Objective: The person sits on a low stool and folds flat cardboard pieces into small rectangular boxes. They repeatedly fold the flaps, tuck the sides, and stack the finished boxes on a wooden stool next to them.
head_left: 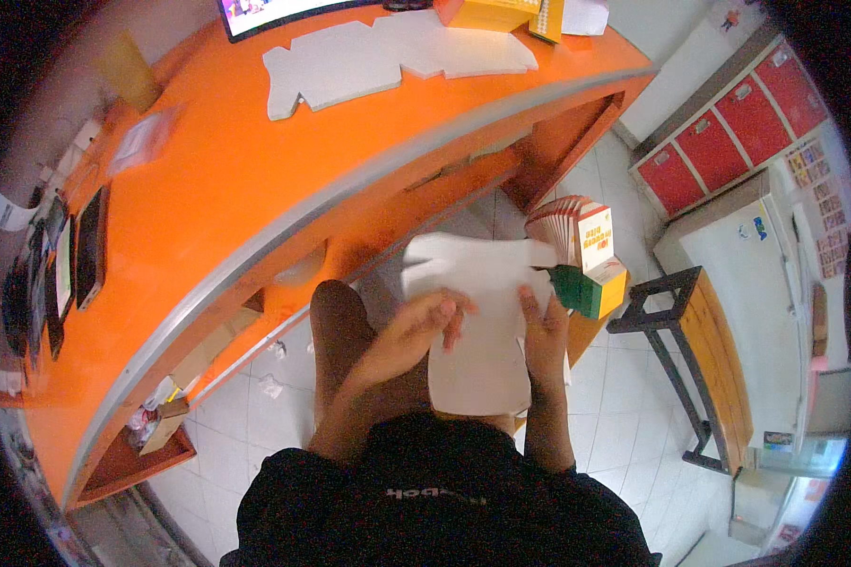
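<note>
A flat white die-cut cardboard piece, like an unfolded box, lies over my lap. Its far end is smeared by motion. My left hand is above its left side, fingers bent and apart, with nothing visible in them. At the right edge, my right hand has the cardboard between thumb and fingers; part of the grip is hidden. Just beyond that hand stands a stack of folded printed cartons in white and red, beside a yellow and green box.
An orange desk curves across the front and left. On it lie another white cardboard blank, yellow boxes, a monitor and a dark tablet. A wooden bench with a black frame stands at right, near red lockers.
</note>
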A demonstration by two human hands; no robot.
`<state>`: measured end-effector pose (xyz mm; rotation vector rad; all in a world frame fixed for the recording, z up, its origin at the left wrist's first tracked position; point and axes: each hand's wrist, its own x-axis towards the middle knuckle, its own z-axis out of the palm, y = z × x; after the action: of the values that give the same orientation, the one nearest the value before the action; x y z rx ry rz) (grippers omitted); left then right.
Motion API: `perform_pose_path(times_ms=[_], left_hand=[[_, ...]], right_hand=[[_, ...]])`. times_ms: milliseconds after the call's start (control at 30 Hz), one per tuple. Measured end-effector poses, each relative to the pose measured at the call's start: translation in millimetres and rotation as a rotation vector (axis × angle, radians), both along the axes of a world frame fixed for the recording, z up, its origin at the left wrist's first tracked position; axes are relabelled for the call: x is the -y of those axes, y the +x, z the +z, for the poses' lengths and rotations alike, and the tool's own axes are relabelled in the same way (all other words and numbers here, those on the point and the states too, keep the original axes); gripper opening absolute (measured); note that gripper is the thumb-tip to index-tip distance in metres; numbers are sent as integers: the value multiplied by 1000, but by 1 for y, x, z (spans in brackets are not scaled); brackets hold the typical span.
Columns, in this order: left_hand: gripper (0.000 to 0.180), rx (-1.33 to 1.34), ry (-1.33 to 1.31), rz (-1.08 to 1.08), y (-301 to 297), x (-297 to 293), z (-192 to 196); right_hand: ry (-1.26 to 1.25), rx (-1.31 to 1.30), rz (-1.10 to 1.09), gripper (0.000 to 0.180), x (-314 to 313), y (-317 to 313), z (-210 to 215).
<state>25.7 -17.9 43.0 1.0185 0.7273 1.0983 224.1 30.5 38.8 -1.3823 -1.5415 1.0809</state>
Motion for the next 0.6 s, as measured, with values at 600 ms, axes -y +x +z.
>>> perform_pose_path(times_ms=[600], left_hand=[[19,-793,554,877,52,-5,-1]], right_hand=[[350,-24,12,20,20,-33,27]])
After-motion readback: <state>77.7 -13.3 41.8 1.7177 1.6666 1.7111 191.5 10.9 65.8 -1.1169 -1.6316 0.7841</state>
